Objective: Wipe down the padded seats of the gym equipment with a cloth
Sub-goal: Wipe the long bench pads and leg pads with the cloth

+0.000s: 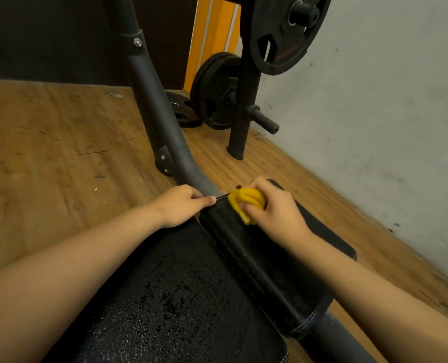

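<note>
- Wiping the far end of a narrow black stitched vinyl seat pad (270, 271) with a bunched yellow cloth (246, 200).
- Clutching that cloth in the right hand (277, 216), curling the fingers tight round the wad and pressing it onto the seat pad's top, close to its far edge.
- Steadying the seat pad with the left hand (181, 205) at its far left corner, laying the thumb along the white-stitched edge and curling the fingers over the side; gripping rather than resting flat, by the look of it.
- Leaning over a wider black textured cushion (181, 297) lying just to the near left of the seat pad and glistening with fine droplets.
- Working beside a curved grey steel tube (160, 106) rising beyond the seat pad's far left corner, with black iron weight plates (285, 30) hanging on a rack well beyond the seat pad and brown wood-grain flooring (47, 153) spreading out to its left.
- Judging the step as scrubbing the far end, apparently mid-wipe, with the seat pad's length toward the near end probably yet to be covered.
- Calling next for dragging the cloth back along the seat pad toward its near end, pressing evenly, holding firm at the corner and catching the stitched edges too.
</note>
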Action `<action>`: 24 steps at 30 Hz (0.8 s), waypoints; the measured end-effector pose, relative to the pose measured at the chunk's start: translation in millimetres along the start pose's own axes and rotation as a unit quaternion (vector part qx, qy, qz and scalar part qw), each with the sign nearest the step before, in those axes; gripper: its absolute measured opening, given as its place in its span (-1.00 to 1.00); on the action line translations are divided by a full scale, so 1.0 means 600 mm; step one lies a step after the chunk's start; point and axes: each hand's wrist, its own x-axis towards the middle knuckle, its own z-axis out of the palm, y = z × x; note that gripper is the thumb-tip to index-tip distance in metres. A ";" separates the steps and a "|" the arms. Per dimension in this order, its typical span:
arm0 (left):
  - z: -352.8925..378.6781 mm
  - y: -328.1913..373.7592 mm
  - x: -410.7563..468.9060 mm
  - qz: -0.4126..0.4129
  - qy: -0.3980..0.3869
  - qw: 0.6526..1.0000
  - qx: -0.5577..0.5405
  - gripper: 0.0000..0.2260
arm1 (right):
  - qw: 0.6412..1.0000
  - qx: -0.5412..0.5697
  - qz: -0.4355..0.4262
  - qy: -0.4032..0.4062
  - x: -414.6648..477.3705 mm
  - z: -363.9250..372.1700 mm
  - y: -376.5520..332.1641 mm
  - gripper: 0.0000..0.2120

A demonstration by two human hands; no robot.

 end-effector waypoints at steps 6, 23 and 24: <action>-0.025 -0.028 -0.056 -0.073 -0.058 0.995 0.029 -0.62 | 0.997 0.028 -0.023 -0.072 -0.004 -0.018 -0.001 -0.77; -0.018 -0.023 -0.071 -0.067 0.014 0.998 0.017 -0.59 | 0.994 -0.019 -0.047 -0.098 0.033 -0.013 -0.025 -0.75; -0.017 -0.023 -0.071 -0.068 0.015 0.997 0.015 -0.58 | 0.994 -0.028 -0.055 -0.088 0.035 -0.009 -0.030 -0.75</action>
